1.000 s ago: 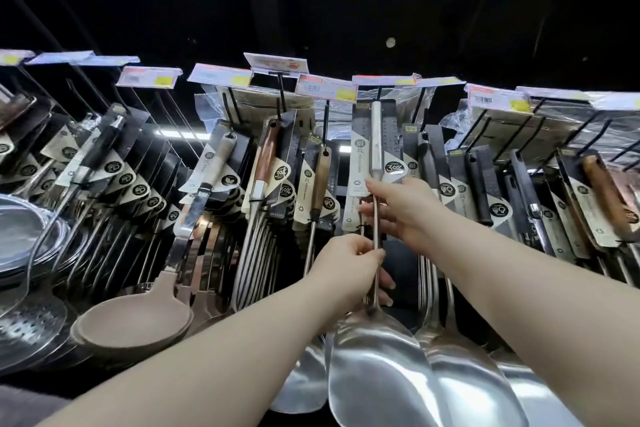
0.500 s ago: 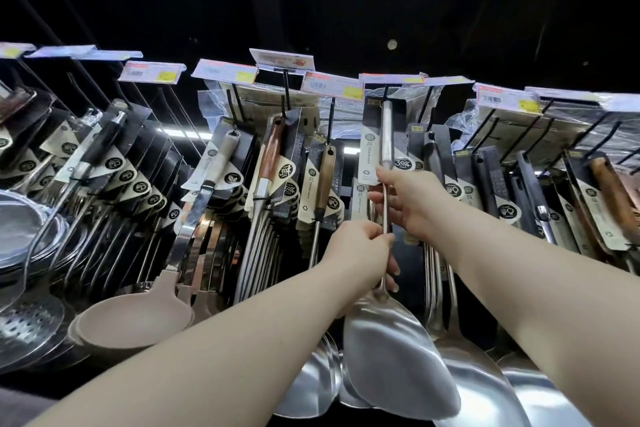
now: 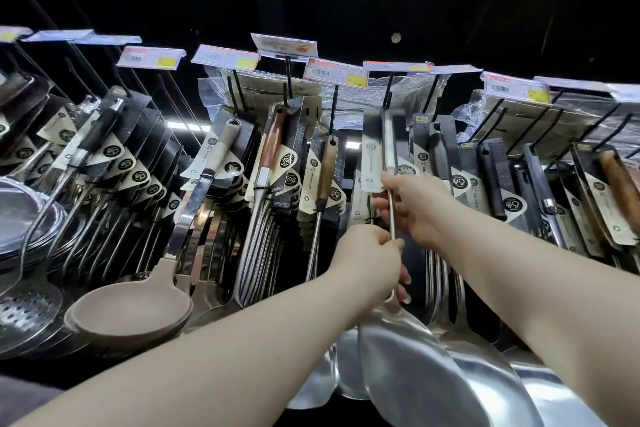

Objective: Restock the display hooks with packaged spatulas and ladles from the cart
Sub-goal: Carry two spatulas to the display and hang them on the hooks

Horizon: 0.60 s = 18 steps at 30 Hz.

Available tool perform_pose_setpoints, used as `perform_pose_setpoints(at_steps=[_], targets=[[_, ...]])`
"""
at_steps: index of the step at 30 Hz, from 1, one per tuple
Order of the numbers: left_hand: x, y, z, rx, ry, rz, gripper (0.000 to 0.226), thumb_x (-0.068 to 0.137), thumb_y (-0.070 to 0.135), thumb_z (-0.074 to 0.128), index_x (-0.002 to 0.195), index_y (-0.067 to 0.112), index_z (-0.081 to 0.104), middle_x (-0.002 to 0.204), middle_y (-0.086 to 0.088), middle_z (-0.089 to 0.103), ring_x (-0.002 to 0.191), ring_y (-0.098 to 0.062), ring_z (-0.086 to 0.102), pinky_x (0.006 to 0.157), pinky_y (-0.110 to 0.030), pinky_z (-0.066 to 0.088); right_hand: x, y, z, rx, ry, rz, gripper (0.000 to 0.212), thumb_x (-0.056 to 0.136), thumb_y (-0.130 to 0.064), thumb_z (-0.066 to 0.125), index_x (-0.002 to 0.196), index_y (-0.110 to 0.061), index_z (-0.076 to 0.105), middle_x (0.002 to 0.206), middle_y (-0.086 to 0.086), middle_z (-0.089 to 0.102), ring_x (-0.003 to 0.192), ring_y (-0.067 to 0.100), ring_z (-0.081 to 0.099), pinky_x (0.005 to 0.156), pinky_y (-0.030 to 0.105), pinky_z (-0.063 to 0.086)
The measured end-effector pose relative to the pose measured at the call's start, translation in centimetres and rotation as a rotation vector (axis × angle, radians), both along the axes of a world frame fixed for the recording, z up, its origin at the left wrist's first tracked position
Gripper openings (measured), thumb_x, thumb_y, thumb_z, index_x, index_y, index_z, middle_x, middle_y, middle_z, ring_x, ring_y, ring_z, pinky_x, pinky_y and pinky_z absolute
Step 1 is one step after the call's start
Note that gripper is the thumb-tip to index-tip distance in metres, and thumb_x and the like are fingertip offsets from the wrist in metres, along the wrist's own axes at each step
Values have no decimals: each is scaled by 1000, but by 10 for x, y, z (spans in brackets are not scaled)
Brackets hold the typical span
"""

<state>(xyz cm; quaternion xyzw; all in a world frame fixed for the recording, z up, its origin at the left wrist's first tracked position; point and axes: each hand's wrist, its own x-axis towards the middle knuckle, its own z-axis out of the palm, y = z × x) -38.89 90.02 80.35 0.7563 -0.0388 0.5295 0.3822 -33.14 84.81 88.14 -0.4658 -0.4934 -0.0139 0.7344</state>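
Note:
I hold a packaged steel spatula (image 3: pixel 408 354) upright in front of the display. My left hand (image 3: pixel 369 262) grips its thin shaft just above the wide blade. Higher on the shaft, my right hand (image 3: pixel 414 205) pinches it below the card header (image 3: pixel 374 156). The top of the card sits right under a black display hook (image 3: pixel 388 94) in the middle of the rack; whether the hook passes through the card I cannot tell. More packaged steel spatulas (image 3: pixel 460 315) hang behind it on the same row.
Hooks to the left carry a beige silicone ladle (image 3: pixel 128 312), wood-handled turners (image 3: pixel 273 146) and steel skimmers (image 3: pixel 24 302). Black- and wood-handled utensils (image 3: pixel 540 191) hang to the right. Price tags (image 3: pixel 334 73) cap each hook.
Both hands have raised the spatula, and its card header has moved up toward the hook. The blade has swung a little toward me.

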Motion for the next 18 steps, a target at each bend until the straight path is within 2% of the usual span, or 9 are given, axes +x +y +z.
perform_pose_setpoints(at_steps=[4,9,14,18], targets=[[5,-3,-1,15,30,11,33,96,12,42,63,10,47,49,-4,53,34,-17,49,42,-23,43,8,4,-4,4,34,-30,19,92,-17,57,104,-3,55,59,6,59,33,5,53,34,15,44],[8,0,-2,54,-2,45,32,95,13,42,63,11,47,50,-4,53,36,-20,50,45,-26,43,8,8,-3,111,1,3,26,91,-17,58,111,-1,56,74,10,60,34,5,54,35,14,44],[5,5,-9,187,-58,165,33,95,17,43,63,13,49,52,1,56,39,-17,53,47,-24,45,5,3,-10,187,-68,4,22,92,-17,57,111,-10,49,83,11,62,45,9,56,37,15,46],[1,0,6,179,-106,131,35,95,14,42,61,12,48,50,-2,54,37,-20,51,47,-29,46,-6,-5,3,165,-110,-22,10,93,-17,55,99,-9,56,75,7,61,50,10,57,39,16,48]])
